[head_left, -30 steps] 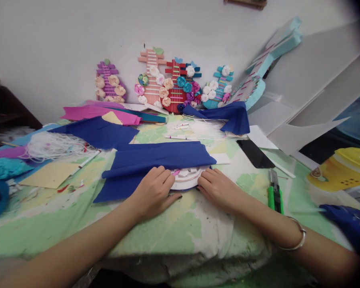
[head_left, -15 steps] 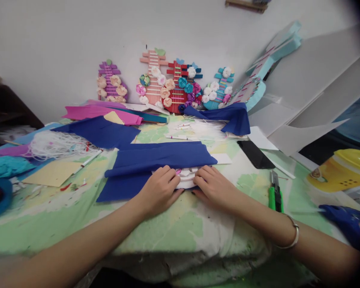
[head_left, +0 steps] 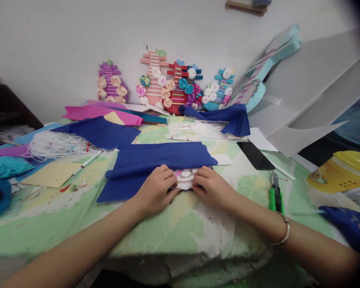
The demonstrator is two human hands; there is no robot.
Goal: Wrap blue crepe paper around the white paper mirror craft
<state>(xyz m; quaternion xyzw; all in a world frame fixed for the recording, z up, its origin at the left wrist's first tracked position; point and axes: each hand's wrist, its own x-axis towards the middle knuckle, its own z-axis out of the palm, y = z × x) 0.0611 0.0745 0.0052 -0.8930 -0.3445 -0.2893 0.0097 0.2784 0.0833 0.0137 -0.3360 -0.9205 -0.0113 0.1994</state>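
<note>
A sheet of dark blue crepe paper (head_left: 162, 156) lies across the middle of the table, its near part folded back. Under and in front of it shows a white board cut-out (head_left: 186, 182) with a curved rim and a bit of pink on it. My left hand (head_left: 160, 186) grips the cut-out's left near edge, fingers curled and thumb toward me. My right hand (head_left: 211, 185) pinches its right side in the same way. Both sets of fingertips partly hide the edge and any paper caught there. A white strip (head_left: 223, 159) sticks out past the paper on the right.
On the right lie a black phone (head_left: 256, 155), a green-handled box cutter (head_left: 276, 194), a blue glue gun (head_left: 345, 224) and a yellow tub (head_left: 339, 172). White string (head_left: 58, 145) and more crepe paper sit left. Decorated paper guitars (head_left: 177, 88) lean against the wall.
My hands have shifted very slightly at the cut-out's edge, the fingertips a little farther apart. My right forearm has moved a little left. The blue paper stays almost unchanged.
</note>
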